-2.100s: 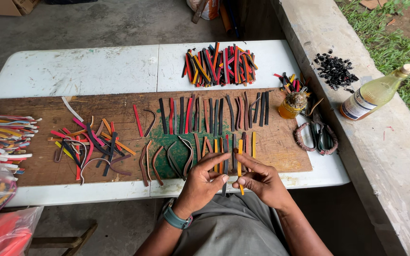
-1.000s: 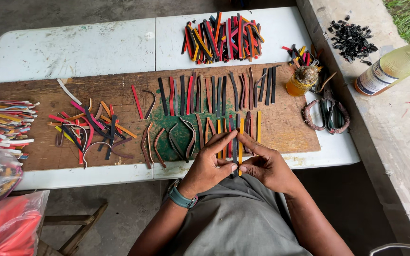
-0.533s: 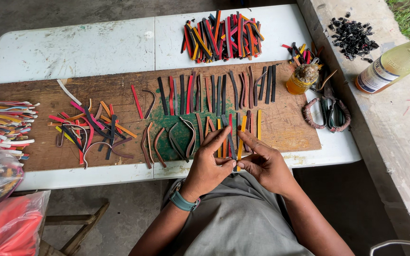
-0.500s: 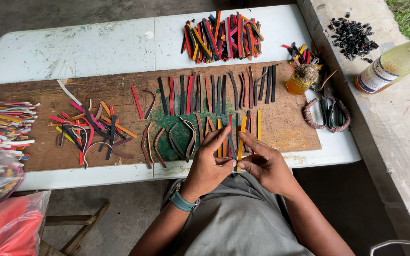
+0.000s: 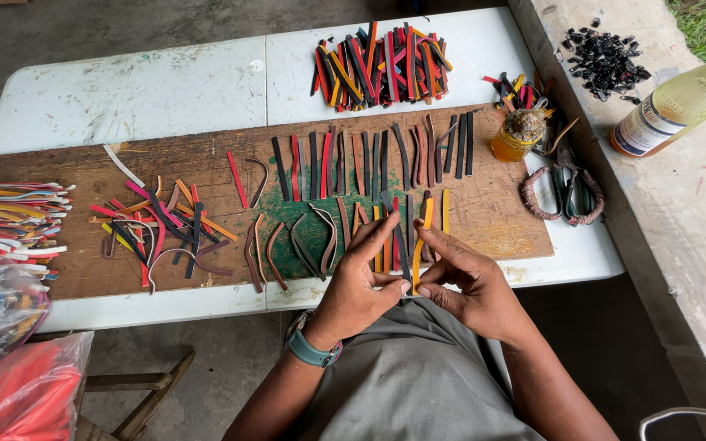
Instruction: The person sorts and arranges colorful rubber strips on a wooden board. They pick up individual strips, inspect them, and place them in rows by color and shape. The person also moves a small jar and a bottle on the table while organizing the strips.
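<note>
Left hand [image 5: 353, 290]: I see its fingers pinched nearly closed, thumb to fingertip, on the lower end of a thin yellow strip [image 5: 421, 241].
Strip position: it stands up between both hands at the near edge of the wooden board [image 5: 59, 163].
Right hand [image 5: 471, 282]: fingers curled almost closed, pinching the same strip just beside the left.
Handling: I judge it light, soft and bendy, likely rubbery; best held near one end.
Surface: white counter [image 5: 149, 82] carrying the worn board, rows of coloured strips [image 5: 369, 155].
Surroundings: concrete ledge [image 5: 680, 212], bottle [image 5: 680, 102], outdoors.
</note>
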